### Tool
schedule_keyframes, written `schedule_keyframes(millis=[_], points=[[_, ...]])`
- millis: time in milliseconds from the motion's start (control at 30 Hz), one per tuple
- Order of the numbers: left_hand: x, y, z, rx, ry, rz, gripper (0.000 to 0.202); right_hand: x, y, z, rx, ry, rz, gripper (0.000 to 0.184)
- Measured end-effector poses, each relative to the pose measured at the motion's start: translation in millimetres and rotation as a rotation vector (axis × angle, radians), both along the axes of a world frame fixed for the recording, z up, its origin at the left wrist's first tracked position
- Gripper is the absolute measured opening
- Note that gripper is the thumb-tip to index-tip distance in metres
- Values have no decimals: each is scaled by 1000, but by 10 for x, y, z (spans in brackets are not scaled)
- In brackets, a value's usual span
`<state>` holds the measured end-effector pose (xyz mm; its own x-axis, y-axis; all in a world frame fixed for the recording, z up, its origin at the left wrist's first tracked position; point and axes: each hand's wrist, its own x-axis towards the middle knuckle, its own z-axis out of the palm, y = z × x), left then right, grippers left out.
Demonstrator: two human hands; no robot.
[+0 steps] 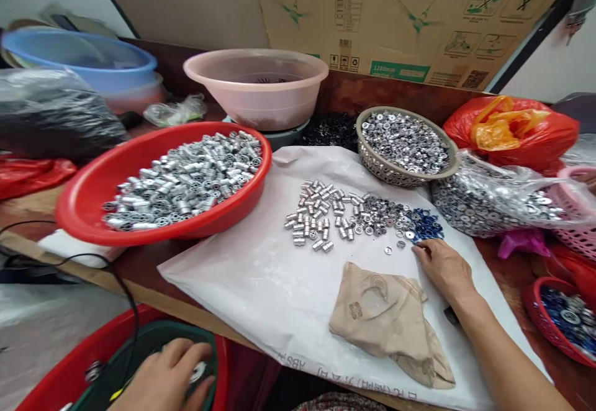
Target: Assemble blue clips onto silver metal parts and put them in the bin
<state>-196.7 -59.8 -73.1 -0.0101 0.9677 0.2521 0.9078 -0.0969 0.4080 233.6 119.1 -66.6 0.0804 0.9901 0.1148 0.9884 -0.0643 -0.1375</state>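
Blue rings (426, 228) by right hand (444, 265), left hand (162, 377) partly cropped, grip unclear

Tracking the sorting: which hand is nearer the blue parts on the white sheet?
Right. The right hand has fingertips at the blue parts; the left hand is far off, down in a green tub.

light: bright, even | shadows: soft | glare: plastic bag (503, 197) | blur: edges, wide-angle stretch

Your head camera looks forward and down, close over the white plastic sheet (261, 274), your left hand (167, 377) at the bottom edge, the cardboard box (410, 20) along the top.
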Motion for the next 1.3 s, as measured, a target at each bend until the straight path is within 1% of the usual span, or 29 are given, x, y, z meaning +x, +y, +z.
schedule_keyframes(millis=[33,67,100,133,167,200,233,300,367,433,500,533,567,633,700,733,800,833,900,967,1033,1067,1100,1133,1200,1267,1300], points=[[-95,-53,2,30,17,41,11,0,25,-22,-2,8,-1,27],[-103,-43,21,58,12,47,10,-2,36,-37,-1,18,0,27],[-31,34,53,55,-2,32,8,-6,37,-45,5,31,3,28],[109,174,93,25,-16,-2,9,-15,29,-47,14,46,8,28],[297,363,135,-17,-26,-53,11,-28,13,-44,26,64,17,29],[509,585,174,-95,-18,-83,15,-45,-12,-37,40,86,29,28],[723,818,207,-130,-3,-62,18,-63,-46,-27,57,111,47,26],[1081,1245,244,-235,55,-66,23,-105,-143,1,91,155,88,22],[1280,1535,244,-306,68,-92,20,-151,-277,38,120,224,106,20],[1335,1649,221,-323,46,-117,16,-215,-426,80,140,356,97,23],[1327,1609,203,-310,14,-143,14,-313,-560,122,156,513,106,27],[1329,1549,203,-308,-45,-154,13,-378,-615,141,155,580,128,27],[1347,1472,210,-315,-149,-163,12,-452,-659,156,147,632,162,26],[1437,1303,240,-375,-485,-179,11,-621,-720,174,114,734,236,23],[1575,1159,273,-490,-887,-185,11,-786,-757,172,69,837,303,22],[1642,1107,286,-549,-1048,-184,13,-855,-772,164,53,885,324,22],[1738,1043,302,-646,-1273,-182,19,-945,-796,146,29,971,326,22],[1759,1028,306,-680,-1336,-185,22,-960,-807,140,19,1009,315,21],[1753,1019,309,-733,-1395,-222,26,-934,-821,143,-14,1067,309,21],[1719,1022,307,-811,-1435,-290,28,-860,-830,172,-67,1103,358,20],[1707,1025,301,-905,-1489,-347,30,-784,-840,216,-91,1110,448,19],[1720,1022,298,-938,-1528,-351,31,-758,-848,238,-62,1091,483,20],[1748,1017,297,-951,-1580,-329,31,-745,-859,256,-1,1052,505,21],[1788,1008,298,-946,-1640,-285,31,-745,-873,268,82,991,515,24],[1888,985,308,-895,-1783,-151,30,-780,-906,273,250,830,518,31],[1981,960,328,-830,-1902,-53,27,-834,-935,256,348,699,544,37],[2013,949,341,-797,-1925,-37,26,-858,-944,245,367,660,559,38]])
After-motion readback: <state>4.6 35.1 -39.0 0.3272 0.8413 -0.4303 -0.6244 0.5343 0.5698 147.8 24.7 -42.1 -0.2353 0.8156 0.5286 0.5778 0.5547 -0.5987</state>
